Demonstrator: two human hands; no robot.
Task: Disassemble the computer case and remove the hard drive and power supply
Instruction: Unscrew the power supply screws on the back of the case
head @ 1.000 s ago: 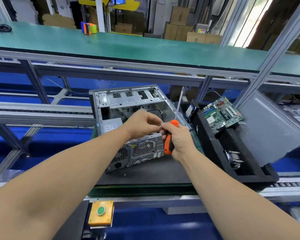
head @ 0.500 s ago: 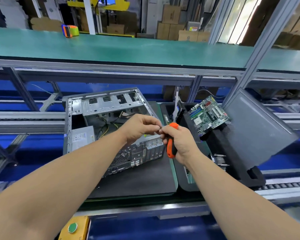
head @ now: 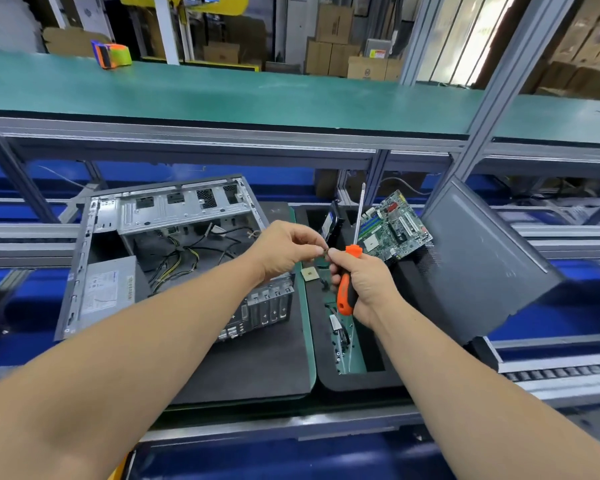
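Two bare forearms reach in from the bottom corners and meet at the middle of the frame. The left hand (head: 284,251) pinches something tiny and dark, probably a screw (head: 325,251), between thumb and fingertip. The right hand (head: 364,282) touches the same speck with its fingertips while its other fingers curl round the orange and black handle of a screwdriver (head: 347,289), whose thin shaft points straight up.

Just beyond the hands, left of centre, the computer case (head: 174,209) lies on its side on a black mat (head: 257,368), open side up. The power supply (head: 106,291) sits in its lower left corner, with loose cables (head: 184,258) spreading across the floor of the case, so that part is judged not yet removed. No hard drive can be made out for certain.

Right of centre a black tray (head: 357,379) holds small parts, and a green circuit board (head: 394,226) leans at its far end, already out. A grey side panel (head: 482,258) leans at the right edge, also off.

Across the top runs a long green shelf (head: 257,95)
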